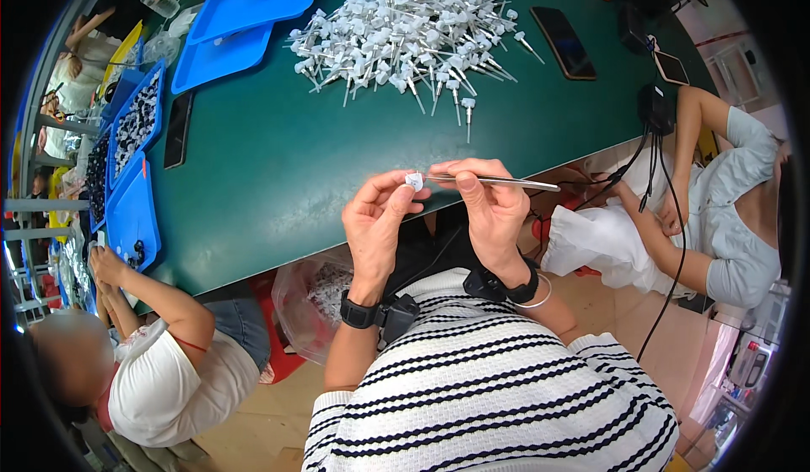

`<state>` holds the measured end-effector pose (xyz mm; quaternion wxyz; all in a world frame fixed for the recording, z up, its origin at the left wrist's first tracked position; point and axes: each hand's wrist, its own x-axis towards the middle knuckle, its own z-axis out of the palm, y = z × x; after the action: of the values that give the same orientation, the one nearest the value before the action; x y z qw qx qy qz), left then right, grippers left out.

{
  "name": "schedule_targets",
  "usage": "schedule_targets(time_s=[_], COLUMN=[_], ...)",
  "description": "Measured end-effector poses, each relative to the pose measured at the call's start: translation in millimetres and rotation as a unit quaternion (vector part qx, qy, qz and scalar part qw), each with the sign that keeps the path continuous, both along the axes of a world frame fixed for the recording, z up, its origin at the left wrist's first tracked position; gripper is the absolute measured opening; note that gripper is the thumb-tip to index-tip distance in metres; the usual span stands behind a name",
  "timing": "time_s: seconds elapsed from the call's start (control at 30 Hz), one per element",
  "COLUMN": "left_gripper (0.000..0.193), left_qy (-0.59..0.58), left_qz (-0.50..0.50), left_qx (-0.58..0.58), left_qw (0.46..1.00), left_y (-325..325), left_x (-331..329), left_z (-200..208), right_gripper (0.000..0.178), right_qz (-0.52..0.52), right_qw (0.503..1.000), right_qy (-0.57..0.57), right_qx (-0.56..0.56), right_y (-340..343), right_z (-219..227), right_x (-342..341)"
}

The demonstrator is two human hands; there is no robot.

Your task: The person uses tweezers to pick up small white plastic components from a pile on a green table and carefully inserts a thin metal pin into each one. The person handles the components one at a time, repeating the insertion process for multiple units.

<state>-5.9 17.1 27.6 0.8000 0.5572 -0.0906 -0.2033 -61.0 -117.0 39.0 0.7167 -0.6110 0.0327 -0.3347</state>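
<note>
Above the near table edge, my left hand pinches a small white plastic piece between thumb and fingertips. Closed around slim metal tweezers, my right hand points their tip left at that piece. The tip meets the piece or lies very close; my fingers partly hide it. Farther out on the green table lies a big heap of small white plastic heads with thin silvery stems. One such stemmed head sits apart at the heap's near side.
Blue trays stand at the far left; others hold small dark and pale parts. Phones flank the heap. Black cables hang at right. A clear tub is below the table edge. Co-workers sit on both sides.
</note>
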Motion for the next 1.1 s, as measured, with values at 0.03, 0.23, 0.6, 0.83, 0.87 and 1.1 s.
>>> schedule_targets(time_s=[0.03,0.23,0.6,0.83,0.87,1.1], left_gripper=[0.022,0.024,0.024,0.024,0.024,0.023], left_qy=[0.000,-0.015,-0.085,-0.099,-0.098,-0.087], left_qz=[0.002,0.006,0.054,0.059,0.060,0.066], left_qx=[0.000,0.000,0.010,0.017,0.017,-0.003], left_qw=[1.000,1.000,0.995,0.993,0.993,0.994], left_y=[-0.4,-2.9,-9.2,-8.4,-7.7,-10.3], left_x=[-0.1,-2.2,-8.7,-8.4,-8.7,-10.5], left_z=[-2.3,-5.7,-10.1,-12.3,-13.5,-16.2], right_gripper=[0.016,0.014,0.013,0.013,0.014,0.018], right_qz=[-0.009,-0.022,-0.029,-0.039,-0.038,-0.044], right_qw=[1.000,0.994,0.996,0.994,0.995,0.999], right_qy=[0.002,-0.001,0.009,0.012,0.012,0.018], right_qx=[-0.017,-0.104,-0.079,-0.100,-0.095,-0.027], right_y=[-0.4,2.5,4.2,4.3,4.8,7.5], right_z=[2.0,1.1,1.1,-1.7,-2.4,1.3], right_x=[-0.3,3.4,5.5,7.9,7.8,6.8])
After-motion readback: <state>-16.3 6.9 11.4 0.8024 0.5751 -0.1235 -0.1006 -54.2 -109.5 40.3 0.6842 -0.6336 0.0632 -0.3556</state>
